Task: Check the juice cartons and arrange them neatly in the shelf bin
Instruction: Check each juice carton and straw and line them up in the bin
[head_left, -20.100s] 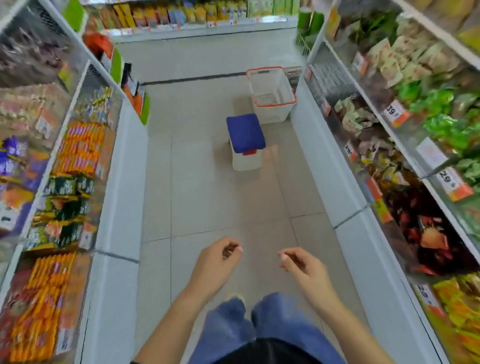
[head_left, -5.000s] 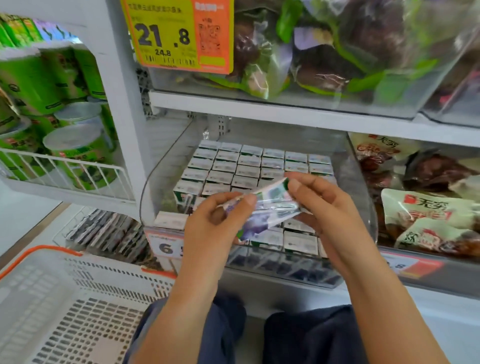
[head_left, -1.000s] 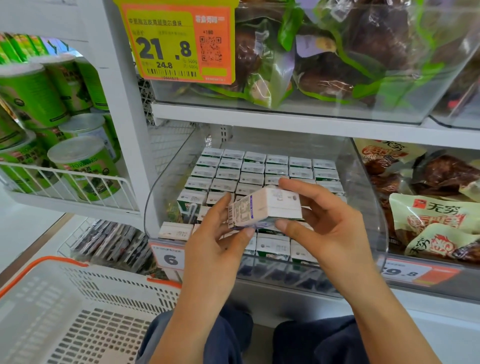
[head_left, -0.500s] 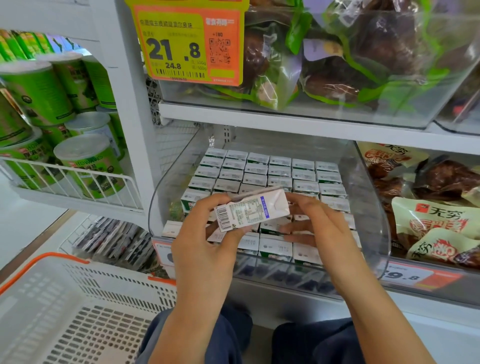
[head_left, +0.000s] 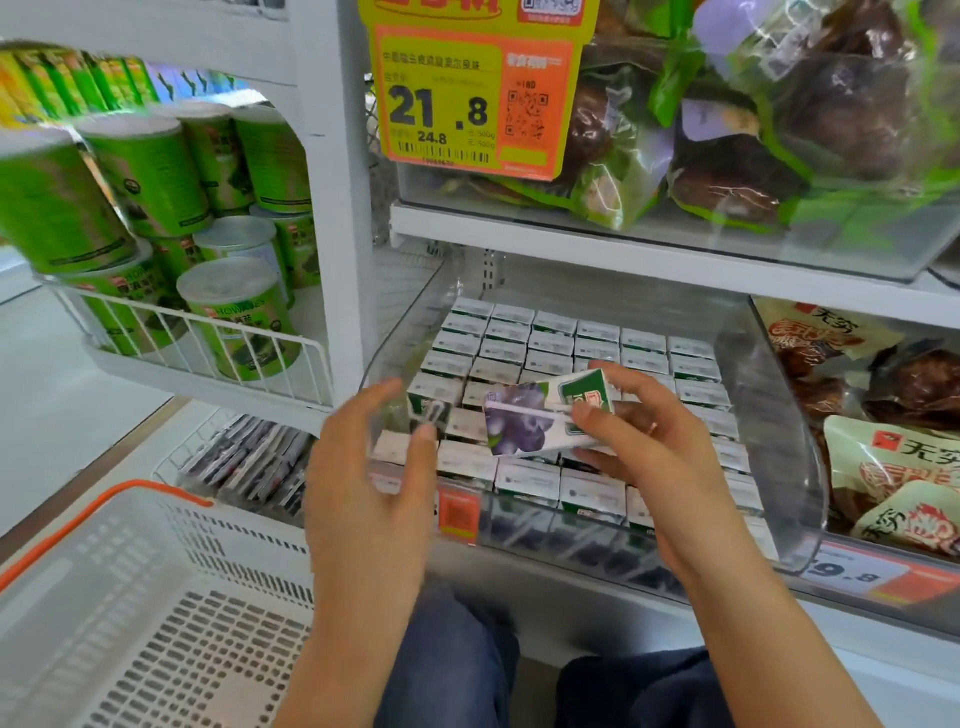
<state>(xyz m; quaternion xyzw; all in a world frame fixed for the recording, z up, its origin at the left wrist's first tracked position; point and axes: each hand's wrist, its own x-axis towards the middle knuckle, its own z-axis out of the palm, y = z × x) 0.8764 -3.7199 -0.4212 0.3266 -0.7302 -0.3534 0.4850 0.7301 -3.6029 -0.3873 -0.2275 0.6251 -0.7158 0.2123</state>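
The right hand (head_left: 649, 447) grips one small juice carton (head_left: 545, 418), a flat-sided paperboard box lying on its side with a purple berry print toward its left end and a green and white panel toward its right; the thumb presses its front face and the other fingers (head_left: 631, 376) curl round its right end and back. The left hand (head_left: 371, 467) hangs just left of the carton, apart from it, its fingers loosely spread and holding nothing, their outline blurred.

Behind and below the fingers stands the shelf bin (head_left: 769, 405), a clear hard-plastic tub with rounded corners and a glossy curved front wall. Inside it the other cartons (head_left: 550, 343) stand upright in tight rows, showing flat white rectangular tops with green edges. The held carton hovers above the front rows.

Left of the left hand, a white wire rack (head_left: 208, 343) holds green cylindrical cans (head_left: 244, 322) with pale lids. Below that hand lies a white perforated plastic basket (head_left: 156, 623) with an orange rim. Above the fingers hangs a yellow and orange price tag (head_left: 467, 98), and right of the bin lie crinkled snack pouches (head_left: 893, 467).
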